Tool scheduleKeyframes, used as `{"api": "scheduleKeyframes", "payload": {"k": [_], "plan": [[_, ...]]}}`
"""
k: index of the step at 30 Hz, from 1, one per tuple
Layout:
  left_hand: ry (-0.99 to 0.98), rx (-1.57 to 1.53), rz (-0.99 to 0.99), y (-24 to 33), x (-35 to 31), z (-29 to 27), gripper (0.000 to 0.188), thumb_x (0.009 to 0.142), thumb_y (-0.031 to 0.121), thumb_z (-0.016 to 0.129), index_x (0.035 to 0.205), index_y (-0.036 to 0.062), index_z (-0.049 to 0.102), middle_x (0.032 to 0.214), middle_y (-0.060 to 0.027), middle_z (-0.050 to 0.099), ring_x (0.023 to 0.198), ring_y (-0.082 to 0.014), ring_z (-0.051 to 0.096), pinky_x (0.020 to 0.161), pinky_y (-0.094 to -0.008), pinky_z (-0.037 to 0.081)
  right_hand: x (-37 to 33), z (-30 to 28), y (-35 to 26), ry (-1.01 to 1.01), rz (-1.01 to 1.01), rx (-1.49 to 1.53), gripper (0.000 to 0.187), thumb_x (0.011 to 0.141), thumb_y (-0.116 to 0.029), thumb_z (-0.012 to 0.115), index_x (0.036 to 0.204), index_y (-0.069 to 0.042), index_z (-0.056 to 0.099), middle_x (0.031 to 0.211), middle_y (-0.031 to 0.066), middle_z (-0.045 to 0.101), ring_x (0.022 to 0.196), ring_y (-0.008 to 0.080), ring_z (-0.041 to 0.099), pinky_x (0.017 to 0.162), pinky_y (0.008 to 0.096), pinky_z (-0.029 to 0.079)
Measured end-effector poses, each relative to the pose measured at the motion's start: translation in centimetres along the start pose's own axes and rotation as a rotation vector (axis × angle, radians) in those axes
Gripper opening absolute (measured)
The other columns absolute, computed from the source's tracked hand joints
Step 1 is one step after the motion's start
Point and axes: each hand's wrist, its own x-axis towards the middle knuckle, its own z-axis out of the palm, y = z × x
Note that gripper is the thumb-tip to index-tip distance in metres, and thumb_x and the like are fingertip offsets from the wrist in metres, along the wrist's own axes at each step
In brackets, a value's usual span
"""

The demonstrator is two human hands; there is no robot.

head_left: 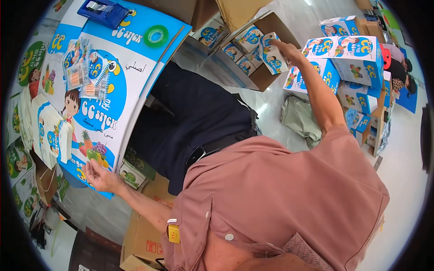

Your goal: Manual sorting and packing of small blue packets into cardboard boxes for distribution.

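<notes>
My right hand [289, 52] reaches out to the right and grips a small white and blue carton [272, 53] over an open cardboard box [266, 83]. Several similar cartons [248, 39] stand inside that box. At the near edge of the printed table sheet [118, 135], my left hand [103, 177] is held with loosely curled fingers apart and nothing visible in them. Flat folded cartons [53, 131] lie stacked just beyond it. Farther up the sheet is a small pile of clear packets [86, 72] with sticks inside.
A blue tape dispenser [103, 12] and a green tape roll [156, 36] are at the table's far end. Printed boxes [357, 67] are stacked on the right, near a grey-green bag [300, 118] on the floor. Another person [400, 67] is at the far right. A brown carton [147, 226] stands below my left arm.
</notes>
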Motion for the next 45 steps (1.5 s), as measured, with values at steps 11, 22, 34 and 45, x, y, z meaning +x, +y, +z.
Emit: {"api": "scheduleKeyframes", "payload": {"k": [11,22,34,45], "plan": [[0.017,0.222,0.074,0.2,-0.9,1.0,0.024,0.097,0.013,0.073,0.109,-0.0076,0.074,0.139,-0.0189,0.059,0.105,-0.0224,0.069,0.087,-0.0336,0.059,16.4,4.8,6.4,0.078,0.269,-0.435,0.061,0.092,-0.06,0.061,0.128,-0.012,0.07,0.126,0.0135,0.069,0.12,0.0287,0.064,0.103,0.0512,0.047],[0.059,0.327,0.11,1.9,-1.2,1.0,0.024,0.096,0.014,0.074,0.104,-0.0086,0.076,0.125,-0.0229,0.067,0.116,-0.0276,0.065,0.091,-0.0381,0.056,7.1,13.4,2.1,-0.026,-0.073,-1.008,0.068,0.091,-0.062,0.064,0.13,-0.006,0.065,0.138,0.017,0.062,0.126,0.038,0.062,0.101,0.0462,0.054],[0.032,0.38,0.174,0.2,-0.9,0.1,0.021,0.095,0.013,0.074,0.104,-0.0054,0.077,0.124,-0.0197,0.069,0.113,-0.025,0.066,0.093,-0.0367,0.055,12.7,13.7,7.8,0.016,-0.327,-0.968,0.035,0.096,-0.034,0.061,0.106,-0.004,0.074,0.107,0.0244,0.074,0.101,0.0406,0.072,0.084,0.0503,0.058],[0.132,-0.234,-0.344,5.2,3.3,-1.6,0.034,0.093,0.012,0.076,0.118,-0.0071,0.065,0.119,-0.0152,0.067,0.107,-0.0205,0.064,0.092,-0.0341,0.052,-15.6,7.9,-19.6,-0.593,-0.696,-0.148,0.025,0.098,-0.017,0.067,0.113,0.003,0.07,0.087,0.003,0.068,0.078,0.0106,0.062,0.07,0.0274,0.05]]}}
